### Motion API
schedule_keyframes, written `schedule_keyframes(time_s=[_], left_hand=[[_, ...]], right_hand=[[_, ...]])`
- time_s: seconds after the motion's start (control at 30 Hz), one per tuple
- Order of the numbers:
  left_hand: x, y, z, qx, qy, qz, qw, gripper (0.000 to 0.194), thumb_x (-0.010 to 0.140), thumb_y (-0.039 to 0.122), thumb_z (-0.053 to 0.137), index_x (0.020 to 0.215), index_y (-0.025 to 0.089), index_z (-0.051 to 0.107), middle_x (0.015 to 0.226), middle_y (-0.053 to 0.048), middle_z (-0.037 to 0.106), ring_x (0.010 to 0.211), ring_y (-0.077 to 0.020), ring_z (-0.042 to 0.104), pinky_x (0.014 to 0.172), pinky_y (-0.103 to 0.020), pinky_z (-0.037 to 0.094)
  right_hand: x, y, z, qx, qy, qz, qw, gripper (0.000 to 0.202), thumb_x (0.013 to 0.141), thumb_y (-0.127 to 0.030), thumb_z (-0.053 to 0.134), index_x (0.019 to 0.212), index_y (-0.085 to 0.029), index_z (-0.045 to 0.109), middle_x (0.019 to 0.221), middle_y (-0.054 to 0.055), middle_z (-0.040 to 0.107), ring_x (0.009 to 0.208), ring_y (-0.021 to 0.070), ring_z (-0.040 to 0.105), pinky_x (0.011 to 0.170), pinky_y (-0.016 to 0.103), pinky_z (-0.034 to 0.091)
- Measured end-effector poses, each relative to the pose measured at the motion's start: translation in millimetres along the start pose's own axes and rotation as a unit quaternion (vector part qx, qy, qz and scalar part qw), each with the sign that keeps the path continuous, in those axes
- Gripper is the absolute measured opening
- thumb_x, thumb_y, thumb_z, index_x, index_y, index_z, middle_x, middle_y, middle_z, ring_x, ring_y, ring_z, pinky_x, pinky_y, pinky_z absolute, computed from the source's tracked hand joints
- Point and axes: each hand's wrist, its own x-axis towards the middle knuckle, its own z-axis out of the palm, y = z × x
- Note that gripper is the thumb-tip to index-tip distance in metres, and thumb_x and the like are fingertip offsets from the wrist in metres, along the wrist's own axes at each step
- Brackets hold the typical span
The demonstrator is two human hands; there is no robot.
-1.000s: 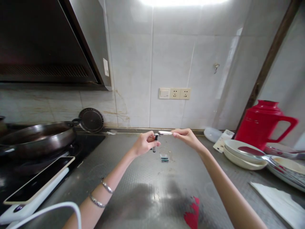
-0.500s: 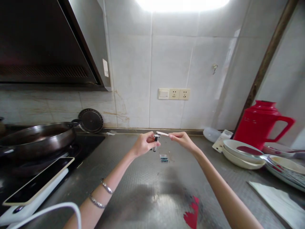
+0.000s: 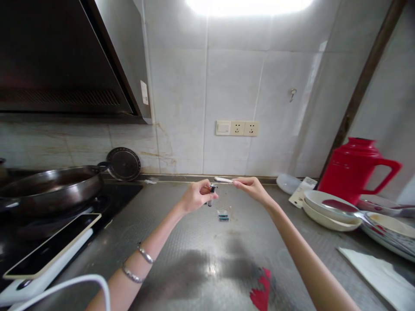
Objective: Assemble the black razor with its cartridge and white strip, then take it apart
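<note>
Above the middle of the counter, my left hand is closed around a small razor with a dark, silvery handle, held upright with its T-shaped metal head at the top. My right hand pinches one end of a slim white brush, its other end pointing left. The brush tip sits just above and to the right of the razor head, a small gap apart. Below the hands, a small clear packet with blue-dark strips lies on the metal counter.
A steel pan sits on the hob at left, with a phone on a white device in front. At right stand a red thermos jug, stacked bowls and a white cloth. A red scrap lies at the front.
My right hand has drawn the brush slightly right and up, away from the razor head. My left hand holds the razor in nearly the same place.
</note>
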Motion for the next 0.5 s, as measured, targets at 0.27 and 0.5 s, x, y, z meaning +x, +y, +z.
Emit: schedule_keyframes(time_s=[0.27,0.5], left_hand=[[-1,2,0.1,-0.005,-0.001,-0.006,1.000,0.020,0.067,0.026,0.066,0.072,0.014,0.051,0.072,-0.005,0.068,0.067,-0.0157,0.064,0.060,-0.024,0.047],[0,-3,-1.2,0.003,0.006,0.001,1.000,0.021,0.067,0.027,0.067,0.073,0.015,0.051,0.073,-0.004,0.068,0.067,-0.0157,0.064,0.060,-0.024,0.047]], right_hand=[[1,8,2,-0.024,0.010,0.005,1.000,0.045,0.073,-0.055,0.054,0.078,-0.014,0.072,0.068,0.003,0.062,0.065,0.0164,0.052,0.057,0.025,0.037],[0,6,7,0.024,-0.001,-0.031,0.999,0.038,0.075,-0.048,0.057,0.081,-0.014,0.072,0.077,0.005,0.065,0.073,0.0178,0.054,0.064,0.026,0.040]])
